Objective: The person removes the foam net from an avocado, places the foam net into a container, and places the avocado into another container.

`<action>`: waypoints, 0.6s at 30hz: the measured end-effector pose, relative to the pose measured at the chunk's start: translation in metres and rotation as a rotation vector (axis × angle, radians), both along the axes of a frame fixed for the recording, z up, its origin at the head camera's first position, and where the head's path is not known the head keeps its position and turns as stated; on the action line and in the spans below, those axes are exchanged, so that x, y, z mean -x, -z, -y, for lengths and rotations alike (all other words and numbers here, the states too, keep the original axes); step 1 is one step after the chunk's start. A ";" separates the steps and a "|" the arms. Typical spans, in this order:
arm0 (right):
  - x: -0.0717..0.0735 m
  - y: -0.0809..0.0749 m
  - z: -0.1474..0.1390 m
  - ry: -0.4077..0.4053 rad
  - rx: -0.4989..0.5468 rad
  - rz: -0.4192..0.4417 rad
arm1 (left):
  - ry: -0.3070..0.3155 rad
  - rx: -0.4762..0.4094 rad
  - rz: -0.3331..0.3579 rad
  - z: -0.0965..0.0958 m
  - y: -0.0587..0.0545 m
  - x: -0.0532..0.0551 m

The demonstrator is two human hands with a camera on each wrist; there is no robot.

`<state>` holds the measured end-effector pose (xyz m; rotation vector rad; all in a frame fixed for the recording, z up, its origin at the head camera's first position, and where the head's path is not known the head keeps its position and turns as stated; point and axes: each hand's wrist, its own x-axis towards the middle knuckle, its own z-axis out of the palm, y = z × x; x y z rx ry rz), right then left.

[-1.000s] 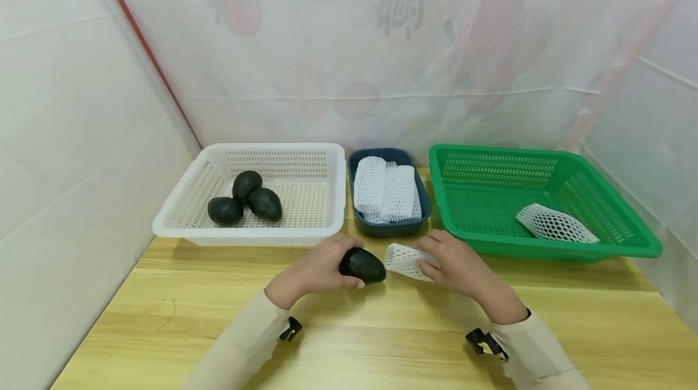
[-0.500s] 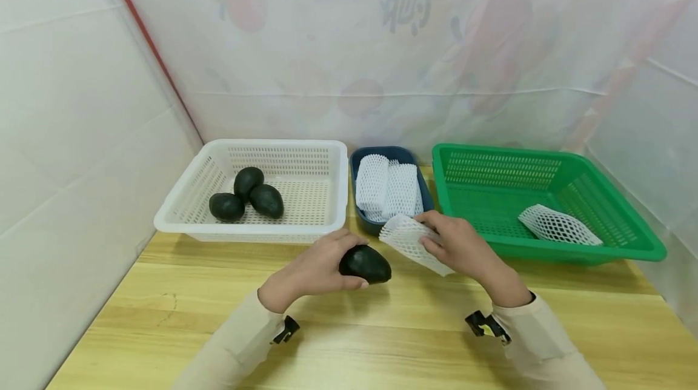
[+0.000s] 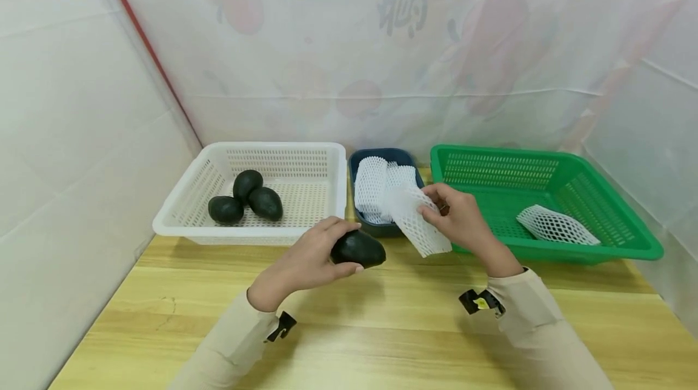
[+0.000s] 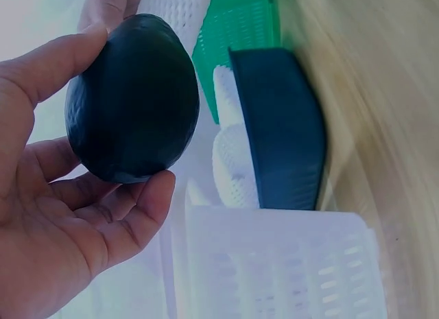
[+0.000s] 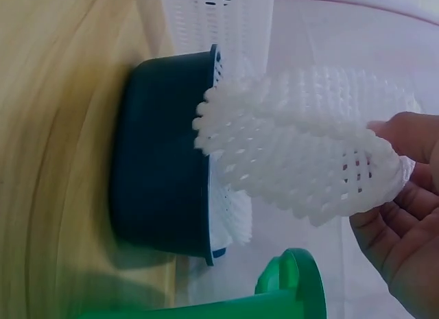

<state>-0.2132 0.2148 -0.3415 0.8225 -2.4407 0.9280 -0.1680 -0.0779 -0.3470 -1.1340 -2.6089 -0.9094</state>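
Observation:
My left hand (image 3: 311, 258) grips a dark avocado (image 3: 358, 249) above the table, thumb on the near side and fingers curled over the far side. In the left wrist view the avocado (image 4: 134, 99) fills the grasp. My right hand (image 3: 462, 220) pinches a white foam net sleeve (image 3: 418, 220) near one end; the sleeve hangs in front of the dark blue bin and apart from the avocado. From the right wrist, the sleeve (image 5: 295, 147) looks partly spread, with thumb and fingers on its end.
A white basket (image 3: 180, 226) at left holds several avocados (image 3: 265, 203). The dark blue bin (image 3: 382, 230) in the middle contains folded net sleeves (image 3: 371, 184). At right, a green basket (image 3: 491, 196) holds one white net sleeve (image 3: 556, 224). A curtain hangs behind.
The right hand has risen and moved toward the blue bin, swinging the sleeve off the table. The left hand has lifted the avocado slightly.

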 end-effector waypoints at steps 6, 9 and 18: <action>0.009 -0.003 0.005 0.071 0.009 0.029 | -0.036 -0.031 -0.014 0.006 -0.004 0.001; 0.013 -0.006 0.007 0.097 0.018 0.091 | -0.046 -0.037 -0.019 0.008 -0.005 0.002; 0.035 -0.010 0.012 0.137 0.079 0.241 | -0.058 -0.073 -0.052 0.015 -0.005 0.006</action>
